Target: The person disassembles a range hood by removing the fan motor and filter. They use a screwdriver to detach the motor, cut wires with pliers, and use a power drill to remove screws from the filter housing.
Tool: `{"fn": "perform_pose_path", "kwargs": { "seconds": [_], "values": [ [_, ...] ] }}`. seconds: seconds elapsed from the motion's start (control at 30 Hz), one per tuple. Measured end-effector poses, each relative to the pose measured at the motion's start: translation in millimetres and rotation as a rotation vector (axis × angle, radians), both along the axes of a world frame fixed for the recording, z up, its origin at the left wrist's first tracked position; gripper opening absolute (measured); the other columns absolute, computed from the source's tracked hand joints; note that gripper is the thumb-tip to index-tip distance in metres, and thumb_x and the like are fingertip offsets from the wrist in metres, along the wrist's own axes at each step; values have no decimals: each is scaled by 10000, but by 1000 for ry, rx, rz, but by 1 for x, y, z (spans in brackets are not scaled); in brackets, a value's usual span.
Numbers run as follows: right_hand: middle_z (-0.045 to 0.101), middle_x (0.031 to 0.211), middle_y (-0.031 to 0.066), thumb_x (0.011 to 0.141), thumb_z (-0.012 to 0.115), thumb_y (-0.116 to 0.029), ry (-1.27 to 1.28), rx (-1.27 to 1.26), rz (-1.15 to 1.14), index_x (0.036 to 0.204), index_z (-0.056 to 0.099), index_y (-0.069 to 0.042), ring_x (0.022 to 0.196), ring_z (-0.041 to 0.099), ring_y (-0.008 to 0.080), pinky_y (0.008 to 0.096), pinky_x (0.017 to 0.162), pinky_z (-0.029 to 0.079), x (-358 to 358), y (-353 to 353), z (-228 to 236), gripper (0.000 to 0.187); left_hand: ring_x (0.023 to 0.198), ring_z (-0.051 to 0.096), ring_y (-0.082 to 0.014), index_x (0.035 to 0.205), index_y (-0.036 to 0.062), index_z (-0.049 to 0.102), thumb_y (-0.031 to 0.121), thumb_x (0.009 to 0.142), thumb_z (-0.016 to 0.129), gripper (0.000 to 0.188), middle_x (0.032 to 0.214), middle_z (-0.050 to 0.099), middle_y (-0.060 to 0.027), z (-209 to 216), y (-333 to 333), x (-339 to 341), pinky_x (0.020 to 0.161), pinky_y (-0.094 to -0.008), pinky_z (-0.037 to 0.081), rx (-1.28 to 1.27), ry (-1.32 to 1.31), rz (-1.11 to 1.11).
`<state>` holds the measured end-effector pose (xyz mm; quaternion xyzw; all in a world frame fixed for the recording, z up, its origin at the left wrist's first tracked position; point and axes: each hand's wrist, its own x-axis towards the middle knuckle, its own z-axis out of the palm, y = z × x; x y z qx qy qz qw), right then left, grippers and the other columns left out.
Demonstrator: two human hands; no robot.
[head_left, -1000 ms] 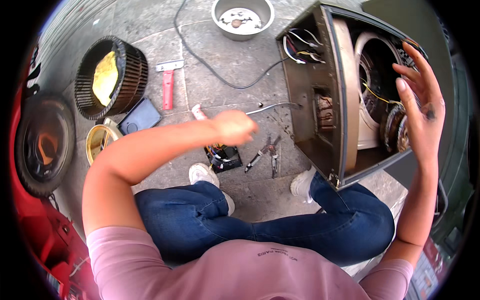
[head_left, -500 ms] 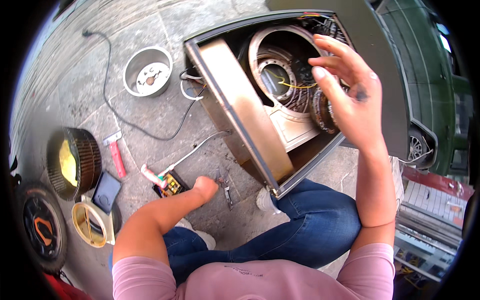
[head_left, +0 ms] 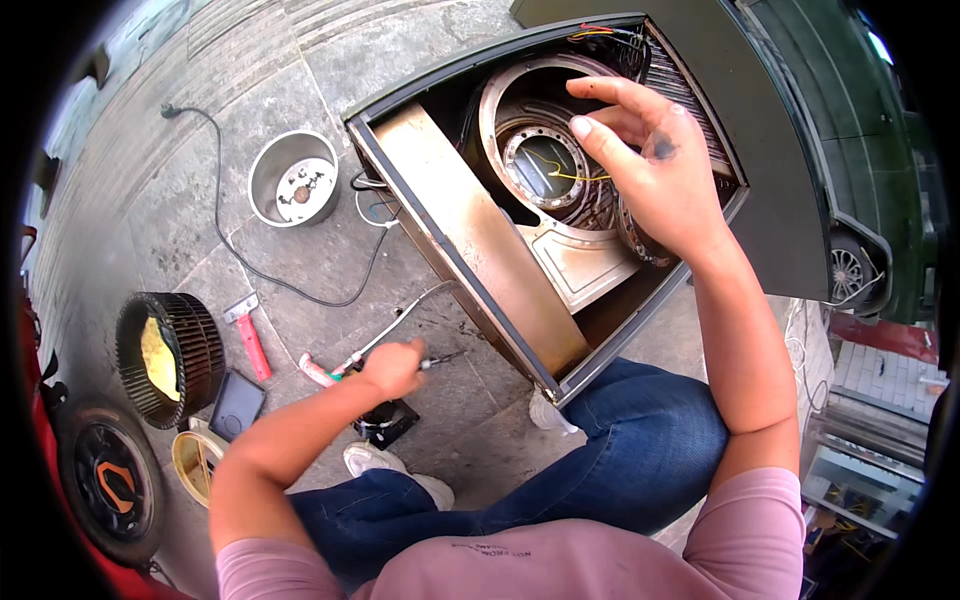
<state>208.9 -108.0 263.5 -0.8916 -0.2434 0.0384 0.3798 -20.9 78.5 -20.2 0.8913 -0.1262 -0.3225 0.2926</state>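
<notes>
Right hand open before the blower cabinet, left hand curled low

The blower cabinet (head_left: 470,230) rests tilted near the right knee, its open side beneath the right hand (head_left: 665,175), whose fingers are spread and slightly bent, overlapping the cream fan scroll (head_left: 583,262). The left hand (head_left: 395,370), well apart, is curled above the floor (head_left: 475,430), just beside a slim tool (head_left: 443,359); whether it grips this cannot be told.
</notes>
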Motion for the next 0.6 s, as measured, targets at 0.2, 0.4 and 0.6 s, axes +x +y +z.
{"fn": "perform_pose_path", "kwargs": {
  "seconds": [0.2, 0.4, 0.6],
  "values": [
    [645, 959, 97, 840, 590, -103, 239, 203, -59, 1128, 561, 19, 874, 608, 127, 265, 808, 462, 0, -33, -2, 314, 599, 591, -262, 820, 28, 463, 91, 698, 646, 229, 633, 542, -107, 227, 99, 48, 550, -387, 448, -168, 210, 17],
    [337, 1394, 203, 755, 706, -201, 879, 784, 51, 1382, 219, 44, 1295, 346, 268, 376, 1048, 314, -44, -21, -36, 831, 488, 492, -100, 892, 60, 414, 57, 781, 640, 251, 620, 502, -26, 326, 55, 130, 450, -217, 383, -777, 82, 789],
    [439, 1183, 61, 745, 749, -229, 849, 985, -79, 1314, 347, -22, 1130, 409, 156, 312, 978, 341, -44, -21, -36, 726, 600, 523, -70, 859, 71, 500, 134, 827, 648, 164, 739, 565, -15, 286, -50, 208, 583, -223, 448, -985, 85, 845]
  ]
}}
